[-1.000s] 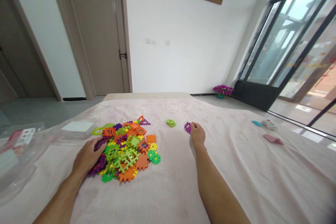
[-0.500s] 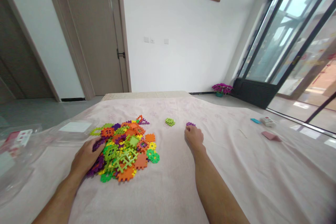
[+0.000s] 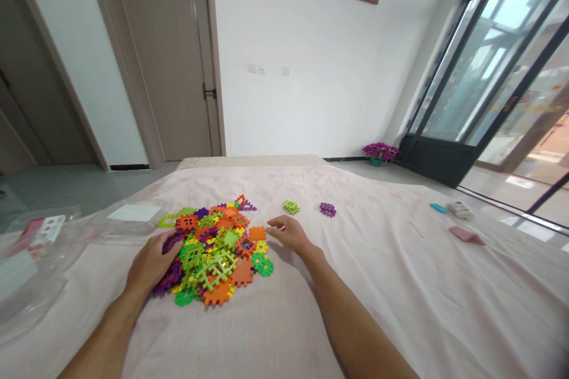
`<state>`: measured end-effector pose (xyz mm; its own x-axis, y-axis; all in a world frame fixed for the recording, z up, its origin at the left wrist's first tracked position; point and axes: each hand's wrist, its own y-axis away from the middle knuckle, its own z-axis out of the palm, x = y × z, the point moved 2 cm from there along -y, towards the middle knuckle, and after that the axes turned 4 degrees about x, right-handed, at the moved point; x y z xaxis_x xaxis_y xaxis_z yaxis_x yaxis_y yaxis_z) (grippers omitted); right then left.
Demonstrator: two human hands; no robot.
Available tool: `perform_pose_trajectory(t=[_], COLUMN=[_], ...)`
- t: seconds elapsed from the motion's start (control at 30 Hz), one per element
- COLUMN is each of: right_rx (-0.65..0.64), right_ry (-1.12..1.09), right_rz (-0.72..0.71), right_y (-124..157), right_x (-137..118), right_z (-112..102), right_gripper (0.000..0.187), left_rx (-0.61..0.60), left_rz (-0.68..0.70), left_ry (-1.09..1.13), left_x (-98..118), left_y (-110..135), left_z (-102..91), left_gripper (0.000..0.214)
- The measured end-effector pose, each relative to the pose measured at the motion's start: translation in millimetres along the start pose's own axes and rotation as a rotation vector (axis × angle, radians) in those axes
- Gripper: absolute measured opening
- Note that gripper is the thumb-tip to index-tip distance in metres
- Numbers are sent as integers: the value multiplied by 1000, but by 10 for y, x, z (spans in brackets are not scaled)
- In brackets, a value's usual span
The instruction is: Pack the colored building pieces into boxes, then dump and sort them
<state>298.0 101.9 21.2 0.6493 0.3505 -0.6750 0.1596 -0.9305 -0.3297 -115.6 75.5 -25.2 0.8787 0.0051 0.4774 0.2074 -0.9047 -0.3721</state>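
Note:
A pile of colourful plastic interlocking pieces (image 3: 213, 249) lies on a pale pink cloth (image 3: 311, 308). My left hand (image 3: 151, 260) rests on the pile's left edge, fingers curled over purple pieces. My right hand (image 3: 288, 235) hovers just right of the pile with fingers stretched out and nothing in them, near an orange piece (image 3: 256, 233). A single green piece (image 3: 291, 207) and a single purple piece (image 3: 328, 209) lie apart on the cloth beyond my right hand.
A clear plastic bag (image 3: 40, 260) with a white label lies at the left. Small items, blue, white and pink (image 3: 460, 222), lie at the right. A closed door (image 3: 169, 59) and glass sliding doors (image 3: 493, 71) stand beyond.
My right hand let go of the purple piece, which now lies on the cloth, and moved left toward the pile. My left hand stayed on the pile.

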Motion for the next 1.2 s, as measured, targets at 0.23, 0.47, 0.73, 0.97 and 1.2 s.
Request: perform_pose_trajectory(t=[0.23, 0.47, 0.73, 0.97, 1.2], right_rx=[-171, -11, 94, 312, 368], right_ry=[40, -154, -456, 63, 437], right_rz=[-301, -109, 160, 327, 286], right_y=[167, 188, 19, 17, 102], right_x=[-468, -430, -159, 178, 190], right_z=[379, 419, 304, -276, -401], right_gripper=[57, 40, 18, 25, 31], left_rx=[-10, -6, -5, -1, -14], left_rz=[-6, 1, -6, -3, 2], left_ry=[11, 24, 20, 13, 5], left_x=[15, -3, -3, 2, 9], left_y=[3, -2, -2, 5, 6], left_z=[2, 12, 9, 14, -1], left_gripper=[63, 63, 63, 62, 63])
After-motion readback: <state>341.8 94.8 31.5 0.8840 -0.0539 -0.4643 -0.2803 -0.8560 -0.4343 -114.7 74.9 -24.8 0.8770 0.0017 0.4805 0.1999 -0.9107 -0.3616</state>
